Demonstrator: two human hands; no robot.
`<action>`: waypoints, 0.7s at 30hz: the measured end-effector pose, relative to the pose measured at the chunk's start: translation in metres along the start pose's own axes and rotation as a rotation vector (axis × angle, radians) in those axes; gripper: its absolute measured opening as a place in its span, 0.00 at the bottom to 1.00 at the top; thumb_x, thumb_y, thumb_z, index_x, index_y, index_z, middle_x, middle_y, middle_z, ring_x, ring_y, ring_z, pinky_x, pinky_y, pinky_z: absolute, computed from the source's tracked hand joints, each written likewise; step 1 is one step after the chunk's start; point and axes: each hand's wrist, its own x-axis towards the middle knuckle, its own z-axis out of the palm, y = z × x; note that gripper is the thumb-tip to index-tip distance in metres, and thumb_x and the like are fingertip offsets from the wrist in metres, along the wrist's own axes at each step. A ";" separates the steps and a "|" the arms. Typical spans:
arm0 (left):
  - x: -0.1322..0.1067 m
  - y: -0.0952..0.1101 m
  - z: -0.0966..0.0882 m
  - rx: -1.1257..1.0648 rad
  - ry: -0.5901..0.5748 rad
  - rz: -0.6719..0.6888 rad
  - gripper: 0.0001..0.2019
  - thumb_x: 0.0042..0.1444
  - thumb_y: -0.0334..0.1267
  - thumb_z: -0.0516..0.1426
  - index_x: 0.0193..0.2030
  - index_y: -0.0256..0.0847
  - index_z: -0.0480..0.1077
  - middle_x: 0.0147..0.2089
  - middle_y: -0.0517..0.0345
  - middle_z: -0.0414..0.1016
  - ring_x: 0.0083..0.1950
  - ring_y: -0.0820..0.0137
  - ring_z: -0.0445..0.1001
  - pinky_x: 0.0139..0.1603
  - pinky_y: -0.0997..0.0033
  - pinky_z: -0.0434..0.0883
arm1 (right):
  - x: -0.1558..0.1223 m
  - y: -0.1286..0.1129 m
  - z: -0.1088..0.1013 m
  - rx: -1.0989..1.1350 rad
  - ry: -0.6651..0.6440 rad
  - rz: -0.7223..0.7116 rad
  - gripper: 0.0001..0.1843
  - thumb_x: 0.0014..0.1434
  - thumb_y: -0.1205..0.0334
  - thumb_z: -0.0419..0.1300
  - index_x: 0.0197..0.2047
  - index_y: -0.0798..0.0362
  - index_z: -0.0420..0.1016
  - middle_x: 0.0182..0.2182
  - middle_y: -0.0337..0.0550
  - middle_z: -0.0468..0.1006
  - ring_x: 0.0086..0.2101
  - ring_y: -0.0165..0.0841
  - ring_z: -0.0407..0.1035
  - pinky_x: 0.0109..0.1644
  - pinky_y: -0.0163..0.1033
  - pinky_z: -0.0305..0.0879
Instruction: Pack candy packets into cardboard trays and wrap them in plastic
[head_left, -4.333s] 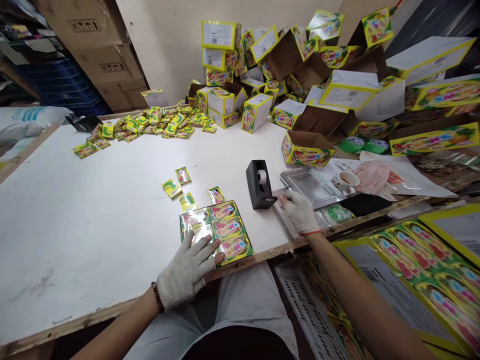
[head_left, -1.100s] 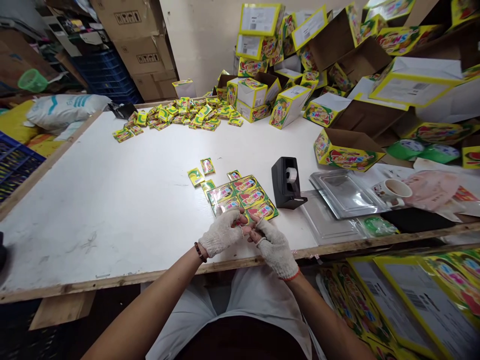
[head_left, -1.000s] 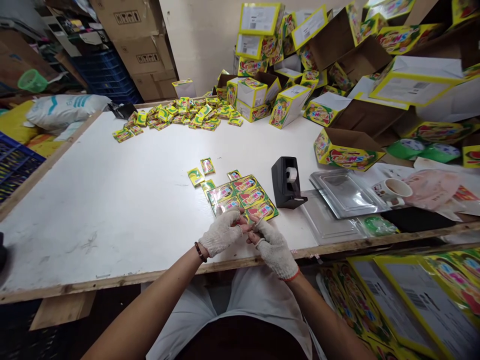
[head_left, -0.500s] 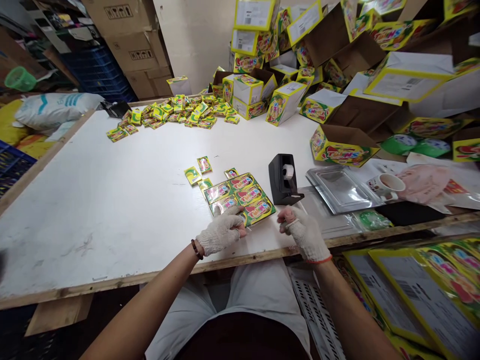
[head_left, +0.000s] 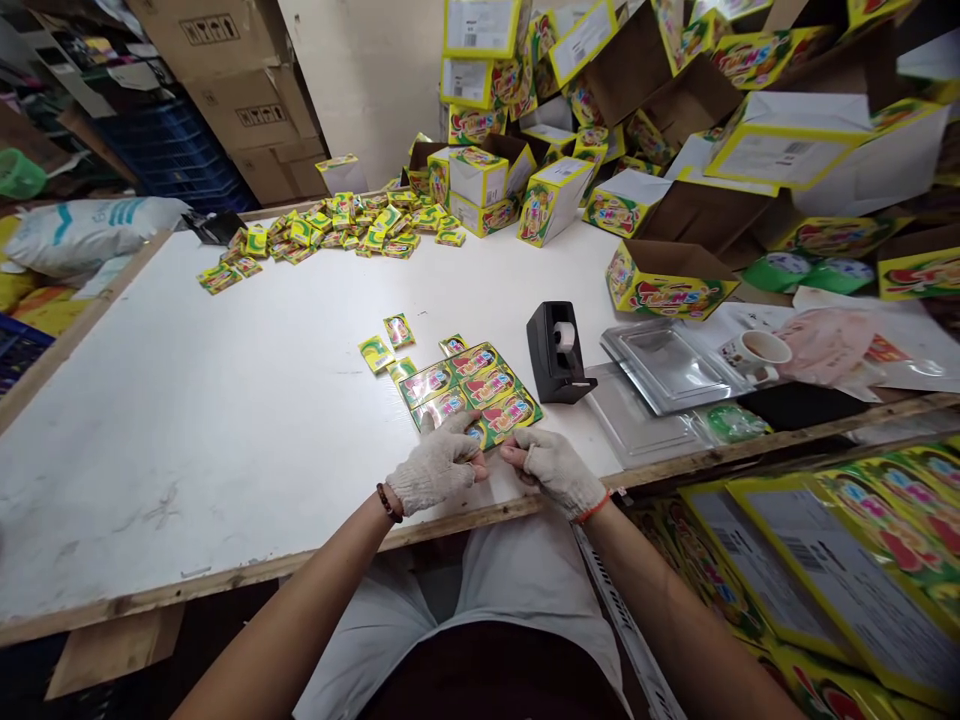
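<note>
On the white table lies a flat block of small yellow-green printed boxes (head_left: 489, 385) laid side by side in rows. My left hand (head_left: 439, 465), in a whitish knit glove with bare fingertips, rests with fingers stretched out on the block's near edge. In a matching glove, my right hand (head_left: 551, 465) is closed in a pinch beside the block's near right corner; what the fingertips hold, if anything, is too small to make out. A black tape dispenser (head_left: 551, 360) with a roll of clear tape stands just beyond my right hand. Several loose small boxes (head_left: 376, 353) lie at the block's far left.
A heap of small boxes (head_left: 337, 228) lies at the table's back. Open display cartons (head_left: 667, 285) pile up at the back right. Clear plastic trays (head_left: 671, 365) and a paper cup (head_left: 754, 352) sit on the right. More printed cartons (head_left: 810, 560) stand below the table edge.
My right hand has moved left, from in front of the tape dispenser to the block's near right corner. My left hand stays on the block. The whole view has shifted slightly.
</note>
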 end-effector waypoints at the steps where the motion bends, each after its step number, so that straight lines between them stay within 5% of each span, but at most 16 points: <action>1: 0.000 -0.001 0.001 -0.001 0.028 0.002 0.02 0.54 0.34 0.60 0.35 0.42 0.74 0.69 0.49 0.64 0.74 0.52 0.55 0.75 0.39 0.36 | -0.002 0.000 0.000 0.034 0.066 -0.017 0.23 0.43 0.45 0.72 0.25 0.54 0.70 0.14 0.29 0.62 0.17 0.23 0.54 0.20 0.31 0.47; 5: -0.002 -0.004 0.010 0.012 0.187 -0.041 0.19 0.51 0.33 0.62 0.51 0.44 0.70 0.68 0.48 0.66 0.68 0.53 0.64 0.74 0.38 0.48 | -0.009 0.008 0.004 0.355 0.256 -0.085 0.22 0.42 0.48 0.74 0.26 0.53 0.69 0.15 0.28 0.60 0.16 0.21 0.50 0.18 0.31 0.43; 7: -0.001 -0.006 0.018 0.076 0.251 -0.043 0.19 0.51 0.30 0.61 0.51 0.44 0.69 0.66 0.49 0.69 0.67 0.53 0.65 0.73 0.37 0.49 | -0.012 0.014 0.009 0.560 0.282 -0.085 0.22 0.42 0.49 0.75 0.28 0.53 0.70 0.16 0.26 0.59 0.15 0.19 0.48 0.18 0.30 0.42; 13: 0.002 -0.016 0.046 0.411 0.419 0.143 0.16 0.51 0.21 0.51 0.43 0.42 0.70 0.57 0.48 0.77 0.64 0.57 0.70 0.73 0.34 0.49 | -0.021 0.032 0.031 1.039 0.132 0.035 0.14 0.51 0.55 0.73 0.39 0.47 0.78 0.18 0.25 0.55 0.15 0.20 0.43 0.18 0.29 0.42; 21: 0.003 -0.027 0.053 0.465 0.500 0.175 0.19 0.50 0.22 0.52 0.49 0.42 0.67 0.57 0.47 0.76 0.62 0.58 0.72 0.72 0.38 0.53 | -0.034 0.057 0.049 1.122 0.078 0.089 0.07 0.57 0.58 0.70 0.41 0.41 0.82 0.20 0.28 0.56 0.17 0.20 0.45 0.20 0.29 0.45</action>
